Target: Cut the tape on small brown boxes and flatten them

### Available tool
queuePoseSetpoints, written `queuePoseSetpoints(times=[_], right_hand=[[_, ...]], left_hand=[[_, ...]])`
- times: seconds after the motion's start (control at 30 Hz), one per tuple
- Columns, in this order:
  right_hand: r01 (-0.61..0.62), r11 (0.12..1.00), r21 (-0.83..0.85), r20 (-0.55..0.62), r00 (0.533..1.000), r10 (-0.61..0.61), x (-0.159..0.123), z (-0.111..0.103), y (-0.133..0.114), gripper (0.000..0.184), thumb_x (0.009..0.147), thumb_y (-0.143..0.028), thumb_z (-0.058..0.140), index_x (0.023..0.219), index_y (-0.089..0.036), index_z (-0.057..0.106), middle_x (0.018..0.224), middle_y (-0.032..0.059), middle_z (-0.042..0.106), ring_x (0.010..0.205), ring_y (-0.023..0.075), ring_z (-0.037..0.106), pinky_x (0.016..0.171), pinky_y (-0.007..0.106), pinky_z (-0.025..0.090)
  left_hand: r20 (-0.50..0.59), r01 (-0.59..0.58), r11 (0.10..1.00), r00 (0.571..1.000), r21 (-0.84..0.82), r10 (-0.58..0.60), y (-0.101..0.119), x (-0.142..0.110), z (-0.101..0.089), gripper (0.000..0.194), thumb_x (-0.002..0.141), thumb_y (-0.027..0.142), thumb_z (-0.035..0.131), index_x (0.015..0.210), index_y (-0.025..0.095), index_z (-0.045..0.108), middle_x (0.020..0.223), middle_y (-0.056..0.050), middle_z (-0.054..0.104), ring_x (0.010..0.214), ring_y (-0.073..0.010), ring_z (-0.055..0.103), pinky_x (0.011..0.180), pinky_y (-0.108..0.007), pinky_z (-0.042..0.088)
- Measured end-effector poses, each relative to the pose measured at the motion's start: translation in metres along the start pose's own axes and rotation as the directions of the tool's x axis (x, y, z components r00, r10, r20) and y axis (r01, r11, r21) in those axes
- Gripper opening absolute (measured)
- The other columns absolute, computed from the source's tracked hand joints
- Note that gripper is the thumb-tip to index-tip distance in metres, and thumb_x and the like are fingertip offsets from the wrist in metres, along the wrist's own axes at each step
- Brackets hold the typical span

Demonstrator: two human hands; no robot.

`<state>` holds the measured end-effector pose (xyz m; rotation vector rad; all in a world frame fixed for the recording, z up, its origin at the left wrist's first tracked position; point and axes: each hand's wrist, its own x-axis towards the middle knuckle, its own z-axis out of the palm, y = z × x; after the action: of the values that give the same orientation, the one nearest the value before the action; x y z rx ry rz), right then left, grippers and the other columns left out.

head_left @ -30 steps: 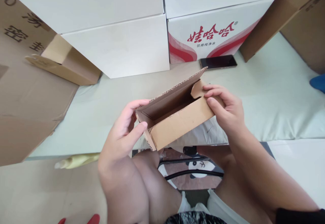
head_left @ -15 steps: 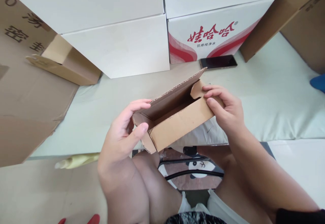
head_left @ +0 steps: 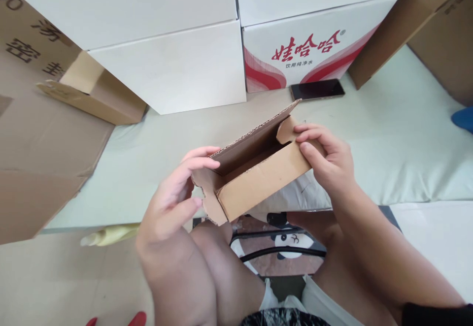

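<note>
A small brown cardboard box (head_left: 264,178) is tilted in front of me, its long lid flap (head_left: 258,131) raised at the back and its inside showing empty. My right hand (head_left: 327,156) grips the right end, thumb on the front wall and fingers by the right side flap (head_left: 286,130). At the other end, my left hand (head_left: 177,195) has its fingers curved over the back corner and its thumb at the notched edge of the left side flap (head_left: 211,200), which sticks outward. Part of the left fingers is hidden behind that flap.
White cartons (head_left: 177,75) stand stacked at the back, one with red lettering (head_left: 306,50). A black phone (head_left: 318,89) lies before it on the pale green sheet (head_left: 388,153). Brown cartons flank both sides; another small cardboard box (head_left: 107,92) lies left. My knees are below.
My left hand has shifted slightly left and its thumb has drawn back from the box's opening. The left side flap now shows more fully, turned outward. My right hand stays in place.
</note>
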<state>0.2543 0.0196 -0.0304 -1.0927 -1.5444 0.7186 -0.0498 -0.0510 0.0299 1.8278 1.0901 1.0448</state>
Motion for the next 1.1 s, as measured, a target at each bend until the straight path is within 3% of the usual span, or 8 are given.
queuePoseSetpoints(times=[0.17,0.57,1.1], right_hand=[[0.004,1.0,0.014,0.002,1.0,-0.004,-0.0002,0.0001,0.0005,0.008,0.091,-0.022,0.066,0.089,-0.027,0.072,0.115,0.0054,0.078,0.112,0.0257,0.073,0.104,0.047,0.054],[-0.003,1.0,-0.006,0.001,1.0,0.003,0.0001,0.0009,-0.0006,0.007,0.091,-0.025,0.065,0.089,-0.027,0.071,0.114,0.0057,0.078,0.114,0.0265,0.072,0.106,0.05,0.055],[0.001,1.0,0.005,-0.008,1.0,-0.001,0.0001,0.0014,0.0015,0.007,0.091,-0.025,0.065,0.087,-0.027,0.071,0.111,0.0058,0.078,0.111,0.0267,0.073,0.105,0.05,0.055]], left_hand=[[0.007,0.024,0.998,1.0,0.052,-0.024,0.0002,-0.0005,-0.0014,0.037,0.092,0.024,0.062,0.127,0.033,0.068,0.15,-0.008,0.061,0.136,-0.0336,0.057,0.094,-0.044,0.057],[-0.029,0.075,0.993,0.997,0.088,-0.073,0.0064,0.0025,0.0011,0.031,0.092,0.041,0.067,0.121,0.03,0.07,0.144,-0.011,0.065,0.132,-0.0341,0.061,0.097,-0.048,0.059],[0.003,0.085,0.994,0.996,0.075,-0.085,0.0073,0.0035,-0.0005,0.029,0.094,0.041,0.069,0.121,0.029,0.07,0.146,-0.012,0.064,0.139,-0.0346,0.058,0.103,-0.05,0.059]])
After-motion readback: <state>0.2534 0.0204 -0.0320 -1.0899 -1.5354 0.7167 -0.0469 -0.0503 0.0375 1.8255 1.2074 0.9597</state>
